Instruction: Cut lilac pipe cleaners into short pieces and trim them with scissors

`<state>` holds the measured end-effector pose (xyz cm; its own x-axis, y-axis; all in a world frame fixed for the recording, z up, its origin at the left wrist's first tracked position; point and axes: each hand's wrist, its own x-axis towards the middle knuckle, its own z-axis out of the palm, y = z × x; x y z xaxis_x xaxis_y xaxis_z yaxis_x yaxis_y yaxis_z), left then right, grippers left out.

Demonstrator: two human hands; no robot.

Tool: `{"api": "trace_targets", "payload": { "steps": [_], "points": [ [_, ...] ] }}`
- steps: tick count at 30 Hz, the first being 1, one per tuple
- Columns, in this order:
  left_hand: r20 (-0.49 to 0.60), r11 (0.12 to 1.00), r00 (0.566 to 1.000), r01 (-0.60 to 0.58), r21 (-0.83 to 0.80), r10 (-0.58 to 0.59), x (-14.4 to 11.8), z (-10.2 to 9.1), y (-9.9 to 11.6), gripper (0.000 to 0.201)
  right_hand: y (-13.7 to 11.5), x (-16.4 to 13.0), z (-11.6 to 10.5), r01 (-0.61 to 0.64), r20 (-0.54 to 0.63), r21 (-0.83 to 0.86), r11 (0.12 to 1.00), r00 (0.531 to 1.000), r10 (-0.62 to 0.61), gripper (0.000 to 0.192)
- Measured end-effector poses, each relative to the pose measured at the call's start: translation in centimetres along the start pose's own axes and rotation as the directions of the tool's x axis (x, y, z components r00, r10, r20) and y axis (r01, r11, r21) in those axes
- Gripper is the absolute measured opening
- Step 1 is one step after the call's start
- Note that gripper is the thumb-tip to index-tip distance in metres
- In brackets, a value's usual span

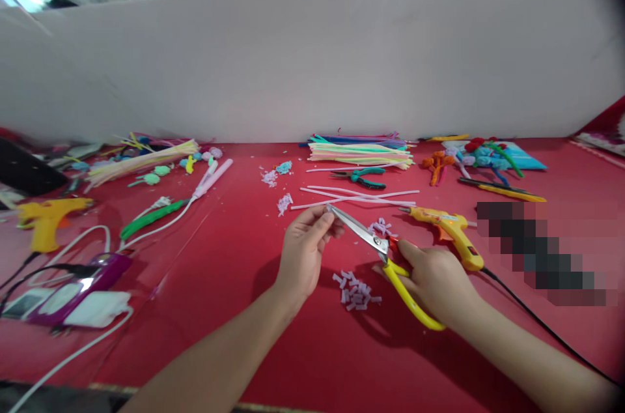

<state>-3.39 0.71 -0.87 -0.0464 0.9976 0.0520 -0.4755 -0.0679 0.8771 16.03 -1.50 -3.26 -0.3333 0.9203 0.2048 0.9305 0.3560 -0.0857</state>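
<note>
One pair of scissors (359, 228) is firmly grasped by the right hand (439, 279) above a red table (205, 335). At the blade tips, the left hand (303, 247) curls its thumb and fingers close — whether they grip anything cannot be told. On the near side of the scissors lies a heap of cut lilac pieces (355, 292), with a smaller lilac cluster (382, 227) just beyond the blades. Farther beyond the scissors — crossed lilac stems (359, 198), teal-and-black pliers (359, 175) and a bundle of pastel stems (361, 154). Right of the scissors rests a yellow glue gun (452, 225).
</note>
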Motion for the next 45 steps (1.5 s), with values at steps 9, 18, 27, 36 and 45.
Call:
{"api": "trace_targets", "payload": {
  "steps": [9, 18, 27, 36, 45],
  "points": [
    [0.081, 0.899, 0.995, -0.094, 0.427, 0.066, 0.6, -0.8, -0.6, 0.008, 0.5, 0.8, -0.8, -0.128, 0.015, 0.155, 0.979, 0.992, 0.128, 0.034],
    [0.393, 0.329, 0.917, -0.351, 0.876, -0.066, 2.4, -0.9, -2.7, 0.010, 2.1, 1.5, -1.1, -0.180, -0.038, 0.099, 0.979, 0.982, 0.184, 0.037],
    [0.395, 0.123, 0.915, -0.385, 0.915, -0.080, 2.8, -1.5, -2.9, 0.018, 2.0, 1.4, -1.7, -0.201, -0.044, 0.112, 0.973, 0.977, 0.207, 0.039],
    [0.318, -0.001, 0.942, -0.319, 0.948, 0.105, 3.4, -2.3, -3.3, 0.018, 1.6, 1.3, -1.4, -0.182, -0.020, 0.139, 0.973, 0.982, 0.187, 0.042],
    [0.625, 0.320, 0.676, -0.537, 0.781, -0.390, 1.7, -1.8, 0.2, 0.016, 1.6, 1.4, -0.7, -0.195, -0.025, 0.154, 0.969, 0.979, 0.201, 0.040]
  ]
}}
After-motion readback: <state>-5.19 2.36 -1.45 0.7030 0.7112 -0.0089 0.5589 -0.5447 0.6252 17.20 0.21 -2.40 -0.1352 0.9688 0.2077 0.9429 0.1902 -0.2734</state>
